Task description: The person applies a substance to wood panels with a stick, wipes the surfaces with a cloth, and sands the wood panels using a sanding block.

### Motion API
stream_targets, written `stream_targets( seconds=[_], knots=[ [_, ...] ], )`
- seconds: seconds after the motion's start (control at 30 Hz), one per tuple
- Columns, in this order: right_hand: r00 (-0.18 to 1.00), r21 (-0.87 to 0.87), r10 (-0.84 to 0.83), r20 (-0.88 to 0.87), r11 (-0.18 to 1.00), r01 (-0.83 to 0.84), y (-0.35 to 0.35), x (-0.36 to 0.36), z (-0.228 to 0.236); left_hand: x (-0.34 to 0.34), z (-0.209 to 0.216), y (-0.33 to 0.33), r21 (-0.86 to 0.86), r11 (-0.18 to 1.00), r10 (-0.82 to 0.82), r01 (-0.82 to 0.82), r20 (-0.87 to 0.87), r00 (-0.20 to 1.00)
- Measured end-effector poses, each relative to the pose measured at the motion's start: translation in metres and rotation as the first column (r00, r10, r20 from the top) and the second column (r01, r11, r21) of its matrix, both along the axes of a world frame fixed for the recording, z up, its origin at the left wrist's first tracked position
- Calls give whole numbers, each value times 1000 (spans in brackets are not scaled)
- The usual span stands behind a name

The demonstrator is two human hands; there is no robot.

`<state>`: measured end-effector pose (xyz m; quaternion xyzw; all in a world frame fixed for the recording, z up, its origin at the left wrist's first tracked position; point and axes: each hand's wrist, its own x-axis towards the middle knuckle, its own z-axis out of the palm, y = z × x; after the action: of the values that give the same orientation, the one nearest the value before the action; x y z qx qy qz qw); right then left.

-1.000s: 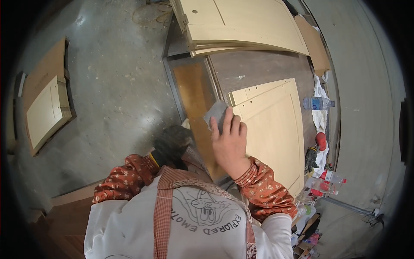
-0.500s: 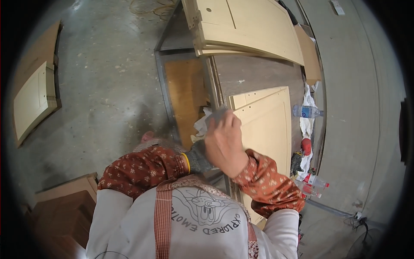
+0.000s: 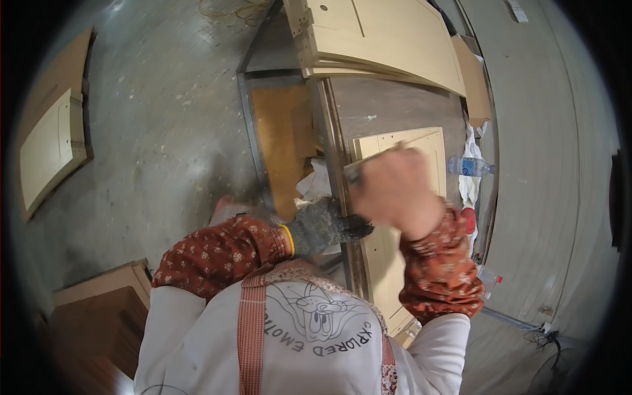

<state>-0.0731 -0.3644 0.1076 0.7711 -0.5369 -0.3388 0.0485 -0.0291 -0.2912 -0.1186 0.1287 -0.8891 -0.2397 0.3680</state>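
My right hand (image 3: pixel 401 194), bare and smeared by motion, is closed on a dark grey pad (image 3: pixel 353 175) above the cream panel; its fingers hide most of the pad. The top cream panel (image 3: pixel 384 257) lies on another panel on the table, and my right hand and forearm cover much of it. My left hand (image 3: pixel 322 227), in a dark grey knit glove with a yellow cuff, reaches across the table edge. Its darkened fingers hold the near left edge of the panel, just below my right hand.
A stack of cream panels (image 3: pixel 388 39) occupies the table's far end. A plastic bottle (image 3: pixel 471 166) lies by white cloth along the right side. Below the table's left edge are crumpled white paper (image 3: pixel 315 179) and a brown board (image 3: pixel 280 138). More panels (image 3: pixel 49 141) and brown cartons (image 3: pixel 99 329) stand left.
My right hand has swung right and a little upward over the panel with the pad. My gloved left hand has come into fuller view, its fingers further right at the panel edge.
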Motion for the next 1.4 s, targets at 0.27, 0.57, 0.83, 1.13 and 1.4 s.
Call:
stream_targets(
  seconds=[0.27, 0.57, 0.83, 1.13, 1.4],
  knots=[
    [972, -211, 107, 208, 976, -62, -5, -32, -51, 2, 17, 2, -146, 989, 55, -40, 100, 993],
    [777, -376, 78, 625, 902, 212, 49, -42, -14, 12, 14, -19, 82, 978, -186, 190, -57, 981],
    [576, -538, -113, 810, 249, 805, 211, -138, -87, 43, -4, -121, 467, 880, -103, 89, 5, 995],
    [549, -596, -252, 797, -179, 783, 311, -115, -140, -17, 20, -135, 183, 923, -368, 339, 161, 916],
    [577, -577, -202, 791, 66, 814, 327, -98, -151, 92, 7, -81, 360, 933, -103, 25, 199, 975]
  ],
)
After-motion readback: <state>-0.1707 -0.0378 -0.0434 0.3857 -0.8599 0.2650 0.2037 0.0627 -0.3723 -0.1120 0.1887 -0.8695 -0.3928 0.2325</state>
